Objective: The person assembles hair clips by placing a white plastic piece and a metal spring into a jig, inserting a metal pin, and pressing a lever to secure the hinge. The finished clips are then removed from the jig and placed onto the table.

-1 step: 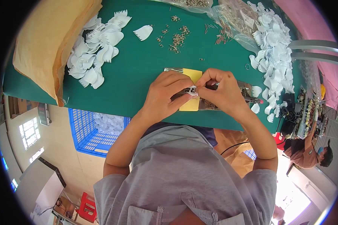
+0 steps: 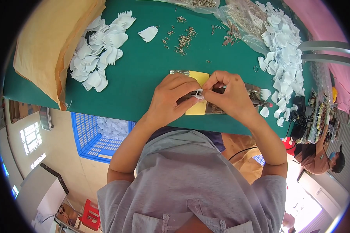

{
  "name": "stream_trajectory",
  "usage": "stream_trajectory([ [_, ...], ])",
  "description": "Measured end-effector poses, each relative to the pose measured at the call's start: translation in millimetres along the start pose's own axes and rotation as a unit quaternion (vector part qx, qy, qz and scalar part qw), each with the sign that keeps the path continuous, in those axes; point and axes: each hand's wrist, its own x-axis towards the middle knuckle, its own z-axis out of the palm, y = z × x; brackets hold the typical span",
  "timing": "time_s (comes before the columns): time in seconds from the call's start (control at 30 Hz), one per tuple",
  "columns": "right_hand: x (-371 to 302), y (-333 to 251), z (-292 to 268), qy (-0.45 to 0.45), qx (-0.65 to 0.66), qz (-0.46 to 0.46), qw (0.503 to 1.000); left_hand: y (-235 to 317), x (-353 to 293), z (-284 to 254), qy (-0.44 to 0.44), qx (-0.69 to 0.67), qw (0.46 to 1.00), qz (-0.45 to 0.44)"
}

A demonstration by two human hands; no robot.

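Between my two hands, over a yellow pad (image 2: 196, 110), is a small white hair claw clip (image 2: 198, 97) with dark metal showing in its middle. My left hand (image 2: 169, 97) is closed, gripping the clip between thumb and fingers. From the other side my right hand (image 2: 233, 97) comes in with thumb and forefinger pinched together at the clip's edge; whatever sits between those fingertips is too small to make out. A metal fixture (image 2: 254, 93) lies partly hidden beneath my right hand. Loose white toothed clip halves (image 2: 265, 94) rest just right of it.
White clip halves are heaped at the left (image 2: 101, 54) and right (image 2: 284, 50) of the green table (image 2: 140, 81). Small springs (image 2: 186, 40) and metal pins (image 2: 230, 37) lie at the back. A brown paper sack (image 2: 54, 46) stands left; a blue crate (image 2: 89, 143) sits below the table edge.
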Motion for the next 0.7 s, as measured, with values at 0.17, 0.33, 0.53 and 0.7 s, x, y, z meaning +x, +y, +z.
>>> stream_trajectory([
  [0.17,1.2,7.0,-1.3,0.023,-0.025,-0.02,0.999,0.3,2.6,-0.3,-0.008,-0.006,1.0,0.008],
  [0.33,-4.5,6.1,-24.5,0.009,0.073,-0.015,0.997,2.6,1.1,-0.4,-0.007,-0.002,1.0,-0.025],
  [0.53,-62.3,8.5,-81.1,0.199,-0.07,-0.048,0.976,6.4,5.7,-3.3,-0.022,0.008,1.0,-0.001],
  [0.7,-74.5,26.8,-79.6,0.204,-0.073,-0.022,0.976,9.0,6.0,2.3,-0.023,-0.001,0.999,-0.024],
])
